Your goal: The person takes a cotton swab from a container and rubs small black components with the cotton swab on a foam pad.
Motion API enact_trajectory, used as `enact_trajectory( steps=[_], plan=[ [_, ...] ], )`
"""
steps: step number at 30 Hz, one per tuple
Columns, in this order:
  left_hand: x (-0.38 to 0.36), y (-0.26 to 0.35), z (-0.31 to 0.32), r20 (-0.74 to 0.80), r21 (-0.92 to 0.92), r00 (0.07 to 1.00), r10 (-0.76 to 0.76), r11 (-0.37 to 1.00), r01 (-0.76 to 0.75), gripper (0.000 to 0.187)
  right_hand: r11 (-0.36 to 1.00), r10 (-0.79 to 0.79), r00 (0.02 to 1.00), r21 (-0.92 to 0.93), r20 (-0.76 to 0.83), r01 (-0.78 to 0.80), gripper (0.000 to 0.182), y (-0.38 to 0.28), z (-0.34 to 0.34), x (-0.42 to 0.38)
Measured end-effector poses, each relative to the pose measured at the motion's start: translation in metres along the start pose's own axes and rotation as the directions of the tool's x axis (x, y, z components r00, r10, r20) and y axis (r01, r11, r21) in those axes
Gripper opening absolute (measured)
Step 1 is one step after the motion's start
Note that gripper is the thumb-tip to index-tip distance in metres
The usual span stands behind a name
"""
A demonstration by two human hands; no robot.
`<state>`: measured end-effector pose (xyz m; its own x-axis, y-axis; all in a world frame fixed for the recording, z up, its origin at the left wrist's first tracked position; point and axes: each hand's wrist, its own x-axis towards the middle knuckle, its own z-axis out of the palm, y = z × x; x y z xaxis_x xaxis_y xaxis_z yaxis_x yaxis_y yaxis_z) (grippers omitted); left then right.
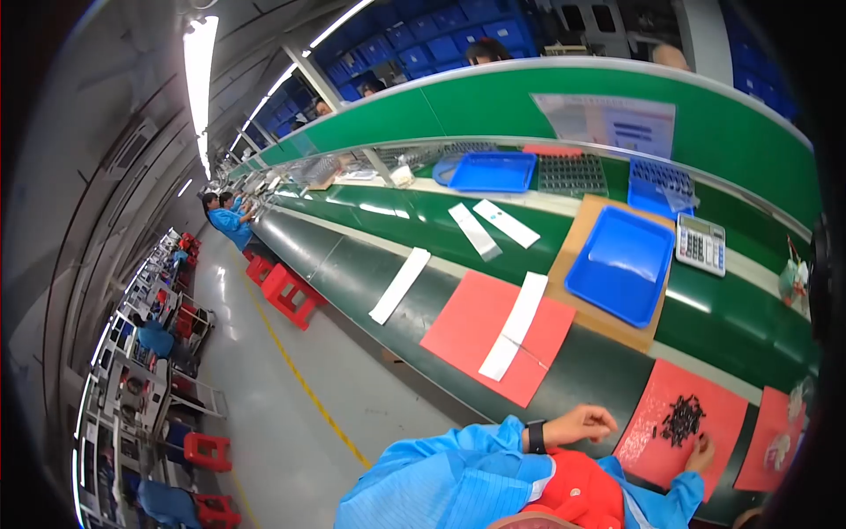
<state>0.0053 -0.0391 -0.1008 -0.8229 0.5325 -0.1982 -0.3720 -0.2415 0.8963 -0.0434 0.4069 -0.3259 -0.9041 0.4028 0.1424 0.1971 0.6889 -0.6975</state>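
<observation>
So the right hand [701, 454] is the close one here: its fingertips are right at the near right edge of a loose pile of little black pieces [682, 420], which sits just past them and a bit to the left. Fingers look bent inward, but honestly can't tell if there's a piece pinched in there or if it's just touching the edge. The left hand [585, 425], the one with the dark wristband [536, 437], is loosely curled with nothing I can see in it, and it's off to the left with a gap between it and the pile. As for the long axis, each piece is short and stick-like, but they point every which way, so there's no shared direction; one lies a bit apart on the left side, toward the left hand. The whole pile's on a red mat [726, 410] on the dark bench [608, 357]. Going outward, another red mat [758, 465] is on the right, a bigger red sheet [460, 316] with a long white strip [520, 317] is over left, and farther back there's a blue tray [617, 264] beside a calculator [701, 245].
</observation>
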Motion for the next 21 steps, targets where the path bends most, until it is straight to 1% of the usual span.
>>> enact_trajectory(
  steps=[2,3,5,6,9,15,18,19,21],
  plan=[
    [-0.001,0.0,-0.008,0.003,0.041,0.999,0.034,0.999,-0.035,0.023,0.99,-0.115,0.99,0.068,-0.079,0.12,0.033,0.0,0.006,-0.006],
    [-0.005,-0.002,-0.013,-0.032,0.053,0.999,0.027,0.998,-0.026,0.023,0.988,-0.126,0.989,0.083,-0.084,0.133,0.033,-0.004,0.011,-0.003],
    [-0.01,-0.007,-0.018,-0.094,0.053,0.996,0.002,0.999,0.003,0.023,0.997,-0.016,1.0,0.08,-0.022,0.018,0.033,-0.005,0.006,-0.004],
    [-0.012,-0.008,-0.021,-0.093,0.053,0.996,0.007,0.999,-0.002,0.023,0.997,0.041,0.999,0.07,0.008,-0.042,0.033,-0.007,0.004,-0.003],
    [-0.018,-0.011,-0.026,-0.213,0.063,0.974,0.075,0.996,-0.063,0.019,0.998,0.02,0.999,0.059,0.039,-0.022,0.033,-0.006,0.001,-0.003],
    [-0.018,-0.016,-0.032,-0.183,0.053,0.979,0.085,0.996,-0.076,0.019,0.998,0.024,0.998,0.051,0.063,-0.027,0.033,-0.008,-0.002,-0.003],
    [-0.021,-0.012,-0.035,-0.183,0.051,0.977,0.11,0.993,-0.102,0.019,0.993,0.093,0.987,0.065,0.13,-0.102,0.029,-0.002,-0.005,0.002],
    [-0.024,-0.005,-0.039,-0.219,0.093,0.969,0.11,0.991,-0.092,0.021,0.993,0.095,0.987,0.061,0.131,-0.104,0.029,0.004,-0.005,0.005],
    [-0.031,0.003,-0.047,-0.295,0.173,0.949,0.113,0.983,-0.064,0.023,0.958,0.062,0.994,0.285,-0.089,-0.034,0.029,0.014,-0.001,0.013]
  ],
)
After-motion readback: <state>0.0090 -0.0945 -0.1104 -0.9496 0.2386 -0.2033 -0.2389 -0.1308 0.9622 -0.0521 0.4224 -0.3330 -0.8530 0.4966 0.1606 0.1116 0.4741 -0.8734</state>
